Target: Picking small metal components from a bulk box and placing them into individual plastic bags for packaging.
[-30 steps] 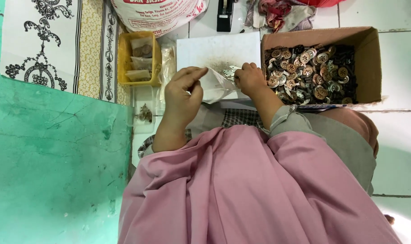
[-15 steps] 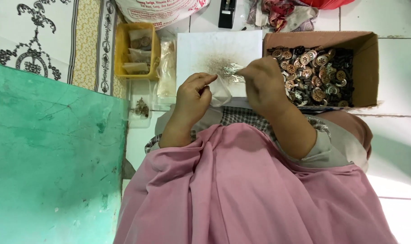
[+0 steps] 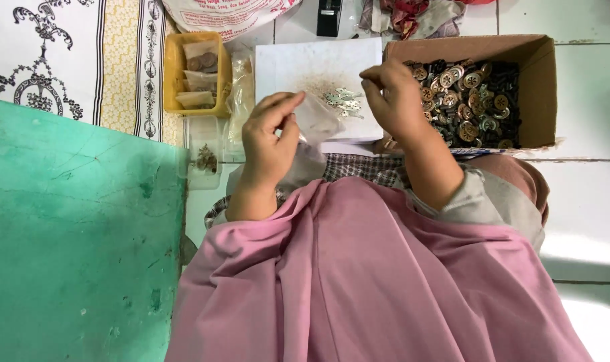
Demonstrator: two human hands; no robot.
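Since a moment ago, both hands have drawn apart. Left hand (image 3: 270, 137) pinches a small clear plastic bag (image 3: 316, 119) between thumb and fingers; right hand (image 3: 393, 97) hovers with fingertips pressed together over loose metal pieces (image 3: 343, 100) on a white sheet (image 3: 298, 64). Bare sheet lies between them. Beside the right hand's edge, a cardboard box (image 3: 543, 87) holds round fittings (image 3: 469, 100).

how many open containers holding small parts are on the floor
2: a yellow tray of filled bags at upper left, and a cardboard box of round metal pieces at upper right. Others may be out of frame.
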